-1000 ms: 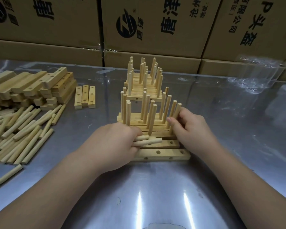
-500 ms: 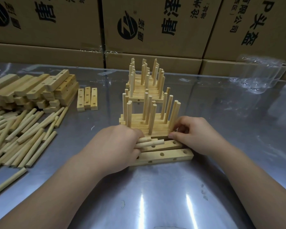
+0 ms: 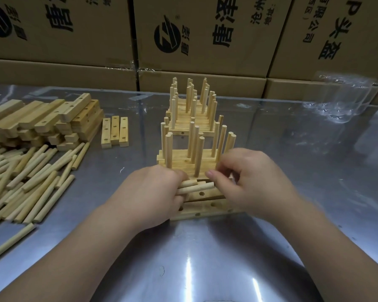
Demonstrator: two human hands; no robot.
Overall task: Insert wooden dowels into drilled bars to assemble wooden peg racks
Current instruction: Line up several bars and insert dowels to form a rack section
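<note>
In left hand [image 3: 153, 192], clamped: dowels [image 3: 195, 186], tips right, over empty bars [image 3: 205, 209] near centre. At tips, right hand [image 3: 253, 182], curled; grip unclear. Pull one only, stand upright, seat square in hole [image 3: 201, 194]
</note>
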